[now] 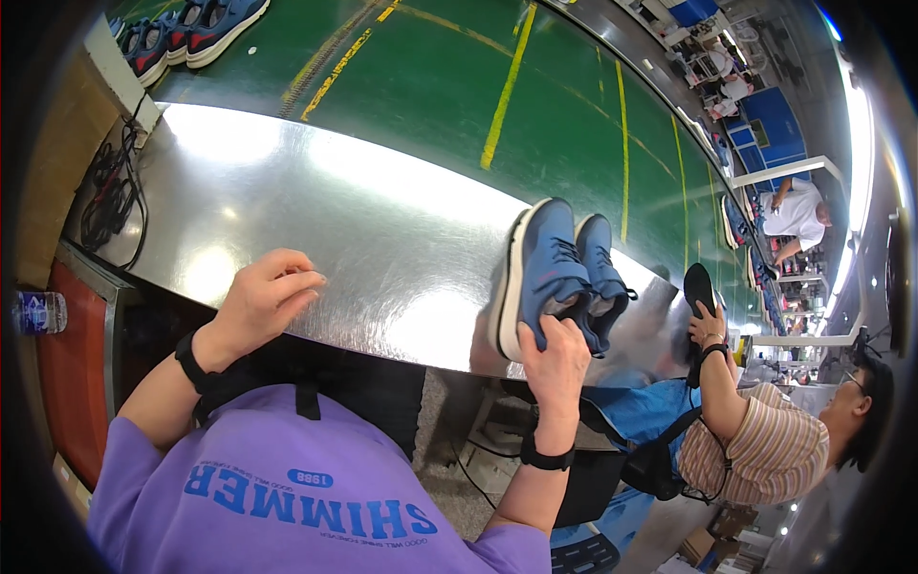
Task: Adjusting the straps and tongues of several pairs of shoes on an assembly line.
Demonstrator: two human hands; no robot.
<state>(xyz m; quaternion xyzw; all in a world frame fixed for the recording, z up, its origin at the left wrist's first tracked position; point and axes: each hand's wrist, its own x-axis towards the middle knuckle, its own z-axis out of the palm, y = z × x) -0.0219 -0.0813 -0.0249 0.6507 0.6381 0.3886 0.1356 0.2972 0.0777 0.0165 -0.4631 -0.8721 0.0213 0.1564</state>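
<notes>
My right hand (557, 362) is closed on the heel end of a blue sneaker (547, 258) with a white sole, thumb on the outside of the collar. The sneaker is tilted, its toe pointing away from me, at the right part of the metal ledge. Beside it, on the right, is a second blue sneaker (601, 263) with dark laces and a heel loop; whether my fingers also touch it is hidden. My left hand (270, 298) hovers over the ledge's near edge, fingers loosely bent and apart, holding nothing.
A shiny metal ledge (382, 230) runs before me, alongside a green conveyor belt (421, 96) carrying more sneakers (196, 33) at far left. Black cables (113, 196) lie at the left end. At right, a co-worker in a striped shirt (765, 440) holds a dark sole-shaped piece (699, 290).
</notes>
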